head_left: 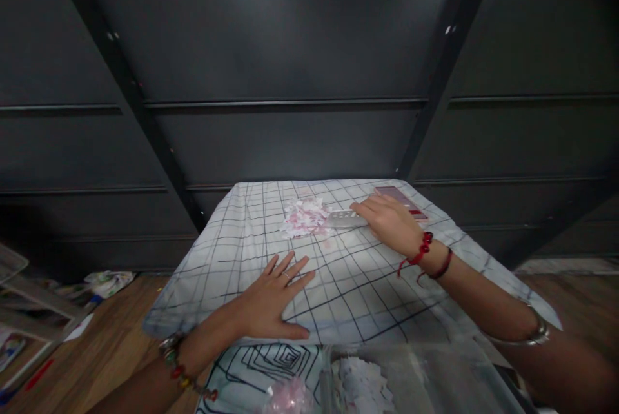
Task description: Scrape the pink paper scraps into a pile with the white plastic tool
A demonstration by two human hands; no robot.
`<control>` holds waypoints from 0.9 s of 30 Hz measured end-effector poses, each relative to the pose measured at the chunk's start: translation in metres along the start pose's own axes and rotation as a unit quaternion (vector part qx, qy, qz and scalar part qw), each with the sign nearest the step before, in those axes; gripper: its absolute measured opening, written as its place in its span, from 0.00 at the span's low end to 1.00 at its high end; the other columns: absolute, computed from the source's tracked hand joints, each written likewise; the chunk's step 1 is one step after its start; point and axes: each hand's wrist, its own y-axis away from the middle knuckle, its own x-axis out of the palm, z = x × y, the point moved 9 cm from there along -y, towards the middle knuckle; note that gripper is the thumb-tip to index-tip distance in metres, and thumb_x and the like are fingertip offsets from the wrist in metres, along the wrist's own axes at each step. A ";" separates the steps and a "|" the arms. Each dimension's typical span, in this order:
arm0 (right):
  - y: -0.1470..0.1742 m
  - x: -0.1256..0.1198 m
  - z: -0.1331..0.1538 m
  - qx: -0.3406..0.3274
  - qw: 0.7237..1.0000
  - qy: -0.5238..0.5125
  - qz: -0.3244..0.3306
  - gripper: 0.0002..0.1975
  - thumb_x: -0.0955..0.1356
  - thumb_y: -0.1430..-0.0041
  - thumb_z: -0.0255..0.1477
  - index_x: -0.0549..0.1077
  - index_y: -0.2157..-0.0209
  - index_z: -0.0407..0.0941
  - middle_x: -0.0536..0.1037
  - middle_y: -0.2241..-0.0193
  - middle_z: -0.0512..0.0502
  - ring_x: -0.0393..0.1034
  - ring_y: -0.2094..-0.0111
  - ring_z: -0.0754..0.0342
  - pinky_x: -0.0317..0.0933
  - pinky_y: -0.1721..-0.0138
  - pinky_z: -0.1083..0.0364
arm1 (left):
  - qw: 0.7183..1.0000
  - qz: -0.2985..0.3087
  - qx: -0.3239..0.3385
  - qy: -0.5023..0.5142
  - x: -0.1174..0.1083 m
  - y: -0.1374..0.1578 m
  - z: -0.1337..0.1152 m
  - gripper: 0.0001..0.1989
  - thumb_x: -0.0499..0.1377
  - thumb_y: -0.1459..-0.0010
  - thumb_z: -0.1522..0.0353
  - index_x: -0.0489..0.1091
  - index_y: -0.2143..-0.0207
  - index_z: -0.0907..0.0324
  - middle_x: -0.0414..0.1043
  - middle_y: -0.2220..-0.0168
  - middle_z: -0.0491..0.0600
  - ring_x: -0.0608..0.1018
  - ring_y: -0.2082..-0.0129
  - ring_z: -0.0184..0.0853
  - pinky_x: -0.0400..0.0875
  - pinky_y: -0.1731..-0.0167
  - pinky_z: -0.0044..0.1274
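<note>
Gridded cloth (367, 291) bears scraps (304, 218) beside the tool (343, 218) in the right grip (391, 222).

A flat, pale grey tool (342, 218), held nearly level in the right hand (387, 220), points leftward, its free end at the right edge of a loose, low heap of torn white and pink paper scraps (304, 217) on the grid-patterned cloth (367, 285).
</note>
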 end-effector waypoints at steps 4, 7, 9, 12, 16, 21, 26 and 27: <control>-0.007 0.001 0.013 -0.037 0.999 0.011 0.001 0.15 0.58 0.49 0.14 0.71 0.67 0.41 0.73 0.75 0.47 0.63 0.70 0.54 0.51 0.68 0.55 | 1.000 0.013 -0.008 -0.004 0.001 0.000 0.000 0.47 0.52 0.53 0.42 0.44 0.38 0.57 0.34 0.37 0.57 0.38 0.39 0.54 0.34 0.45 0.47; -0.003 -0.009 0.018 -0.066 0.998 0.010 -0.014 0.14 0.58 0.48 0.14 0.71 0.68 0.41 0.72 0.76 0.47 0.62 0.71 0.54 0.50 0.68 0.55 | 1.000 0.014 -0.008 -0.007 0.002 0.000 0.001 0.47 0.52 0.54 0.42 0.44 0.38 0.57 0.33 0.37 0.57 0.37 0.39 0.54 0.34 0.45 0.46; 0.000 -0.016 0.018 -0.077 0.997 0.009 -0.019 0.15 0.58 0.48 0.14 0.71 0.67 0.41 0.72 0.76 0.47 0.62 0.71 0.54 0.50 0.68 0.55 | 1.000 0.009 -0.005 -0.006 0.002 0.000 0.002 0.47 0.52 0.53 0.42 0.44 0.38 0.57 0.33 0.37 0.57 0.37 0.39 0.54 0.34 0.45 0.46; 0.001 -0.022 0.015 -0.070 0.997 0.016 -0.024 0.15 0.58 0.48 0.14 0.71 0.65 0.40 0.72 0.75 0.46 0.63 0.70 0.54 0.50 0.68 0.55 | 1.000 0.001 -0.002 -0.002 0.001 0.001 0.001 0.46 0.53 0.53 0.43 0.44 0.38 0.57 0.34 0.37 0.57 0.38 0.39 0.55 0.34 0.45 0.47; 0.000 -0.019 0.015 -0.055 0.998 0.025 -0.014 0.15 0.58 0.49 0.14 0.71 0.65 0.40 0.72 0.75 0.46 0.63 0.70 0.53 0.51 0.68 0.55 | 1.000 0.005 -0.006 -0.002 0.001 0.001 0.001 0.47 0.53 0.54 0.43 0.45 0.38 0.57 0.35 0.37 0.57 0.38 0.39 0.55 0.35 0.45 0.47; 0.010 -0.022 0.017 -0.067 0.998 -0.013 -0.017 0.16 0.57 0.49 0.14 0.71 0.66 0.41 0.73 0.75 0.47 0.64 0.70 0.54 0.52 0.69 0.55 | 1.000 -0.005 0.003 0.011 0.000 0.002 0.001 0.46 0.53 0.53 0.42 0.45 0.38 0.56 0.35 0.37 0.57 0.38 0.39 0.55 0.35 0.46 0.47; 0.018 -0.034 0.013 -0.070 0.997 -0.017 -0.043 0.16 0.57 0.50 0.14 0.71 0.66 0.41 0.73 0.75 0.46 0.64 0.71 0.54 0.53 0.68 0.55 | 1.000 -0.012 0.005 0.016 0.000 0.001 0.001 0.46 0.54 0.53 0.43 0.45 0.38 0.55 0.35 0.37 0.56 0.40 0.40 0.56 0.35 0.46 0.48; 0.018 -0.035 0.013 -0.066 0.997 -0.015 -0.046 0.16 0.57 0.50 0.14 0.71 0.65 0.40 0.73 0.75 0.46 0.64 0.71 0.54 0.54 0.68 0.55 | 1.000 -0.012 0.005 0.016 0.000 0.001 0.001 0.46 0.54 0.53 0.43 0.45 0.38 0.55 0.35 0.37 0.56 0.40 0.40 0.56 0.35 0.46 0.48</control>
